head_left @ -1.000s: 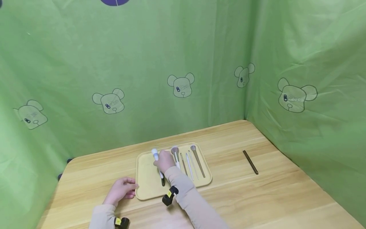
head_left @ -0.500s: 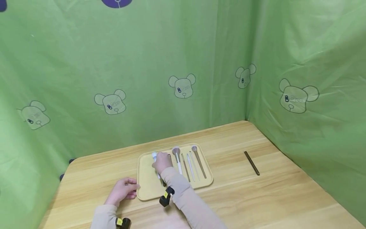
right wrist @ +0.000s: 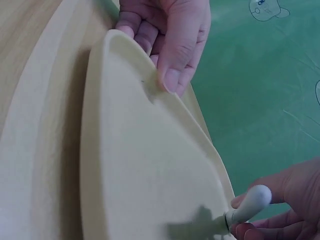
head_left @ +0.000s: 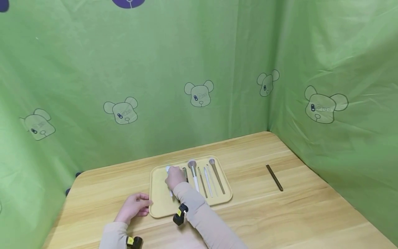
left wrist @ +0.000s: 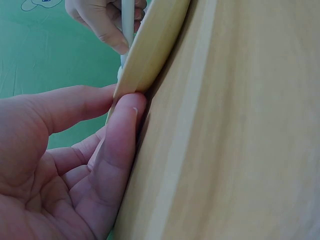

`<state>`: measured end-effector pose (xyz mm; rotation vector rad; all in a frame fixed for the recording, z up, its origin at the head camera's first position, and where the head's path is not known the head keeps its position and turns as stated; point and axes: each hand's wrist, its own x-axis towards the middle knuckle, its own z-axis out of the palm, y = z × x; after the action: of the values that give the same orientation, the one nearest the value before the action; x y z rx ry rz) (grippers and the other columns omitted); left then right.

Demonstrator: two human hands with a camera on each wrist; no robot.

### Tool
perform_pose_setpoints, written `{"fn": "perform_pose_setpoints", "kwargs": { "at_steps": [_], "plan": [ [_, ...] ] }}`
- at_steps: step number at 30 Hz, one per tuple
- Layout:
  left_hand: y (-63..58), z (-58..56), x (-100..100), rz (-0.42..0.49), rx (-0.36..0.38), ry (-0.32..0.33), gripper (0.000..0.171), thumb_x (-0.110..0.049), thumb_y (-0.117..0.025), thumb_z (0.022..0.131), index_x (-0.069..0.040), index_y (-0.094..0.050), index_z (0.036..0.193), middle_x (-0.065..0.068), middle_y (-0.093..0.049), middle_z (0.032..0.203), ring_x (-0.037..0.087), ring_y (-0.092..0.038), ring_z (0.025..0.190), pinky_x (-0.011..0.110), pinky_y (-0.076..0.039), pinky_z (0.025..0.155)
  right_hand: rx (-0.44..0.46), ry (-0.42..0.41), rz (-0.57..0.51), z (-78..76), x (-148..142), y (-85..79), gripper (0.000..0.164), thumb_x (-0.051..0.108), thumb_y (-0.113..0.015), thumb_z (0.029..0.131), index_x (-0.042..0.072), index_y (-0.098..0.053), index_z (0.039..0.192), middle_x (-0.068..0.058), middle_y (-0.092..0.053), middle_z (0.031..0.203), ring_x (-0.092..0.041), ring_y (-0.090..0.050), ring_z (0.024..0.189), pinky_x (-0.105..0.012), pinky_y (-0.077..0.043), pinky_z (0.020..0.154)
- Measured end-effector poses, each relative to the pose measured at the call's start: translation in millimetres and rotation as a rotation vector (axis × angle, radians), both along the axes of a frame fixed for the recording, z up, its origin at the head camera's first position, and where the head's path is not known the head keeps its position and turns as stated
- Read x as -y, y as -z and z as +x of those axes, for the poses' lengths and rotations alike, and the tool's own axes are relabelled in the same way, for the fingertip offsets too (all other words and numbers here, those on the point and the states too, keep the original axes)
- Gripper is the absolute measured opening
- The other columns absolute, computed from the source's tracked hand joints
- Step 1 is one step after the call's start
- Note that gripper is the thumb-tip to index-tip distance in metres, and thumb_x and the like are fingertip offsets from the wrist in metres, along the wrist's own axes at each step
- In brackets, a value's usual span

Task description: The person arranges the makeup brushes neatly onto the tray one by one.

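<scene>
My left hand [head_left: 133, 208] pinches the left rim of a yellow tray [head_left: 158, 202], thumb and fingers on either side of the edge in the left wrist view. Over the tray's left part, my right hand [head_left: 175, 178] grips a makeup brush with a white handle [right wrist: 254, 202] between thumb and fingers. The brush's pale head [head_left: 168, 168] just shows past the knuckles in the head view; its middle is covered by the hand. Right beside that hand lies a dark makeup brush [head_left: 185, 174], its lower part hidden under the wrist.
Farther right on the tray lie a large fluffy brush [head_left: 192, 165], several thin brushes or sticks [head_left: 208, 181] and a brown-handled brush [head_left: 217, 176]. A dark slim stick [head_left: 274, 177] lies on the wooden table [head_left: 248, 207] to the right. Green curtains [head_left: 155, 69] stand behind.
My right hand has shifted slightly left and down with the white brush, whose head shows less now. The dark brush beside it has come into view. My left hand stays at the rim.
</scene>
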<state>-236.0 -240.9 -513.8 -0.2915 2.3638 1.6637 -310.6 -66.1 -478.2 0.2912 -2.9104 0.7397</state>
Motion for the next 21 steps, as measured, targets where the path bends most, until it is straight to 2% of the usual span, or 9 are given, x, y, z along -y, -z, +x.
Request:
{"fn": "perform_pose_setpoints", "kwargs": {
  "at_steps": [7, 21],
  "plan": [
    [0.3, -0.4, 0.7, 0.001, 0.000, 0.003, 0.040, -0.017, -0.067, 0.076, 0.004, -0.052, 0.106, 0.007, -0.063, 0.074, 0.014, -0.060, 0.060, 0.028, -0.056, 0.058, 0.012, -0.011, -0.004, 1.0, 3.1, 3.0, 0.004, 0.008, -0.066, 0.071, 0.008, -0.062, 0.068, -0.003, -0.060, 0.060, -0.012, -0.049, 0.046, -0.022, -0.041, 0.042],
    [-1.5, 0.8, 1.2, 0.003, 0.000, 0.015, 0.041, -0.017, -0.067, 0.077, 0.005, -0.051, 0.108, 0.007, -0.063, 0.074, 0.013, -0.061, 0.060, 0.028, -0.056, 0.059, 0.056, -0.018, -0.003, 4.1, 8.9, 8.2, 0.007, 0.005, -0.060, 0.077, 0.009, -0.059, 0.071, -0.003, -0.057, 0.058, -0.012, -0.050, 0.046, -0.020, -0.040, 0.038]
  ]
}}
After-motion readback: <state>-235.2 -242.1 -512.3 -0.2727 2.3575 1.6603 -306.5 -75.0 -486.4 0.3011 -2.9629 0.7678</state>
